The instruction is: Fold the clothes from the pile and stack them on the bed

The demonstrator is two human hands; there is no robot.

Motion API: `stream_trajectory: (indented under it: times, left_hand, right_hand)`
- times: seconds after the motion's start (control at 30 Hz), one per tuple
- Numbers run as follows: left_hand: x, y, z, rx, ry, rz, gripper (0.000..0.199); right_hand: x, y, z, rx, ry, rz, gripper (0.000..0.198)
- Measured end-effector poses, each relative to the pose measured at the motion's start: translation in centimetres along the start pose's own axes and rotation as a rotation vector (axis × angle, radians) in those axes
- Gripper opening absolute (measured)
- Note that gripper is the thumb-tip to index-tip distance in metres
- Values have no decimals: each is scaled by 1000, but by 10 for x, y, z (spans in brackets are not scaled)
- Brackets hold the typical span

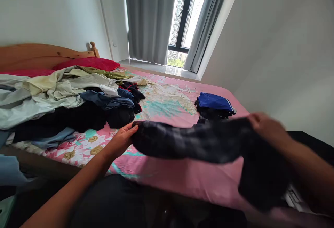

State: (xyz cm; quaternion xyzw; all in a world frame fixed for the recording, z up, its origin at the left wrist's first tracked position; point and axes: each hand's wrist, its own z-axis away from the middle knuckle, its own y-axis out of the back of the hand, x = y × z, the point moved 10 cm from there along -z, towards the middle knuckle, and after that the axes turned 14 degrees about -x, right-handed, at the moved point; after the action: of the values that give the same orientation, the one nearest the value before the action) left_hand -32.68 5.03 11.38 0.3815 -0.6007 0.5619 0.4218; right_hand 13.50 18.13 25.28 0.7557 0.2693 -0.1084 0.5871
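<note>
A dark plaid garment is stretched between my two hands above the near side of the bed. My left hand pinches its left end, thumb on top. At the other end my right hand grips the cloth, blurred by motion. From the right hand a black part of the cloth hangs down over the bed's edge. Whether the garment is a shirt or trousers I cannot tell. Just beyond it lies a stack of folded clothes, blue on top with dark pieces below.
A big heap of loose clothes covers the bed's left side, near red pillows and a wooden headboard. The pink flowered sheet shows between heap and stack. Grey curtains frame the window behind. A wall rises on the right.
</note>
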Motion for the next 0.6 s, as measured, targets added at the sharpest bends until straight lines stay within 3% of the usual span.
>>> stream_trajectory:
  times: [0.07,0.13,0.17,0.2,0.23,0.27,0.33,0.47,0.53,0.6]
  left_hand:
    - [22,-41,-1,-129,-4,-11,45]
    - [31,-80,-5,-269,25,-41,54]
    - [30,-97,-8,-329,49,-54,58]
    - [25,-111,-11,-380,79,-63,62]
    - [18,-122,-15,-425,114,-75,64]
    - [9,-131,-18,-463,151,-97,65]
    - [-14,-142,-22,-536,233,-188,63]
    - [-48,-139,-24,-650,303,-531,44]
    - [-53,-119,-31,-581,247,-754,24]
    - [-52,-92,-40,-434,156,-959,17]
  right_hand:
    - [-43,44,-24,222,25,61,47]
    - [-96,40,-8,311,160,-33,45]
    - [-120,14,6,220,224,-98,39]
    - [-145,-25,22,40,299,-141,40]
    - [-162,-65,42,-99,334,-145,49]
    - [-170,-99,61,-151,341,-141,61]
    - [-167,-155,89,-192,320,-196,74]
    - [-102,-227,109,-211,136,-381,48]
    - [-67,-245,120,-175,93,-411,49]
    - [-41,-256,135,-125,86,-370,54]
